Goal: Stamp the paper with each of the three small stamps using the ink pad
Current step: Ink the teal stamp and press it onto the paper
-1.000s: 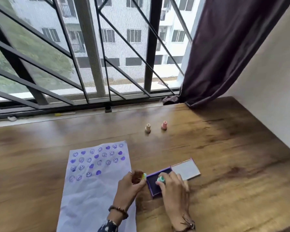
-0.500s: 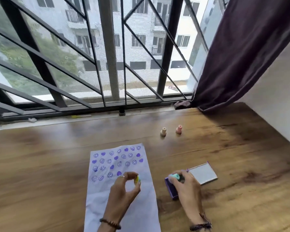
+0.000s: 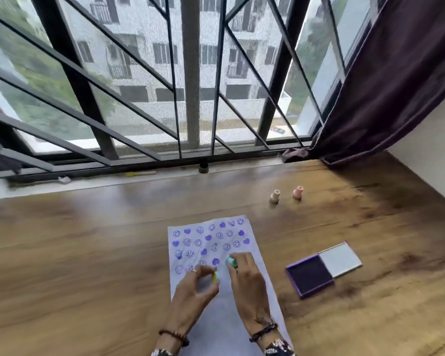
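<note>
A white paper (image 3: 224,317) lies on the wooden table, its upper part covered with several purple smiley and heart prints. My right hand (image 3: 246,281) grips a small teal stamp (image 3: 231,262) and holds it down on the paper beside a heart print. My left hand (image 3: 194,291) pinches a small yellow stamp (image 3: 214,277) just above the paper. The open purple ink pad (image 3: 310,277) with its white lid (image 3: 341,260) folded back sits to the right of the paper, apart from both hands.
Two more small stamps, a beige one (image 3: 274,196) and a pink one (image 3: 297,192), stand upright at the back of the table (image 3: 75,253). A barred window (image 3: 190,86) runs along the far edge. A dark curtain (image 3: 396,73) hangs at the right by a white wall.
My right hand has carried the teal stamp from the ink pad leftward onto the paper. My left hand stays over the paper with the yellow stamp. The camera view shifted, leaving the pad uncovered.
</note>
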{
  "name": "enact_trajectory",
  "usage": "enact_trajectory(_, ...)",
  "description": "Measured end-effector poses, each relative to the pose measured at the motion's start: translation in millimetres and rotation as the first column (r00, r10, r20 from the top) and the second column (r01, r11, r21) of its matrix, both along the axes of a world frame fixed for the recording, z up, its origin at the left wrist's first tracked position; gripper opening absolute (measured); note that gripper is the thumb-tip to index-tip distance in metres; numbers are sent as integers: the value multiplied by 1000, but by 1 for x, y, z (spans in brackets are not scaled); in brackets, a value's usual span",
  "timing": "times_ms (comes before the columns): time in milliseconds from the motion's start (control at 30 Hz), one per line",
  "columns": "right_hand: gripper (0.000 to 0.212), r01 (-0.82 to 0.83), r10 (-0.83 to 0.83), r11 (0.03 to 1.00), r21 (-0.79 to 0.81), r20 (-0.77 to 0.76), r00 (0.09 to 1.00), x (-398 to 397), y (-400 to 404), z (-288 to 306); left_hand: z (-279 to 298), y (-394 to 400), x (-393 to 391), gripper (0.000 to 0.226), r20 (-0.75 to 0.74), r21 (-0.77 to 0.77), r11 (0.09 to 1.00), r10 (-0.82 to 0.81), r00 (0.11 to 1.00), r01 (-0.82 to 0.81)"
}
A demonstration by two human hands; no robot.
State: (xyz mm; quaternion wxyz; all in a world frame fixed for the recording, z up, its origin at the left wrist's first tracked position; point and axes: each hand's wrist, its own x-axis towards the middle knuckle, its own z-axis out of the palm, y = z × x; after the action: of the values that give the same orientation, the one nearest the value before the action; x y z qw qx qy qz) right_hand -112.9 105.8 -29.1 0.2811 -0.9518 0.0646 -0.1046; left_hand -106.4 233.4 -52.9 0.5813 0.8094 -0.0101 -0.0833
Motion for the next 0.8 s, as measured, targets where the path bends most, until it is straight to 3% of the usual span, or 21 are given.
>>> enact_trajectory(300, 25, -55, 31, 977, -207, -119, 992, 20, -5, 5, -3, 4, 3, 23, -25, -42, 999, -27, 999, 26)
enact_trajectory(600, 25, -261, 105, 863, -432, -351, 930, 52, -5, 20, -4, 4, 5, 18, -84, -139, 990, -25, 996, 13)
enact_trajectory(733, 26, -263, 124, 903, -340, -379, 917, 54, -12, 22, 0, 4, 3, 15, -131, -185, 983, -4, 991, -20)
enact_trajectory(800, 17, -74, 55, 996, -42, -344, 937, 50, -20, 23, 1, 5, 4, 13, -139, -195, 981, -10, 990, -18)
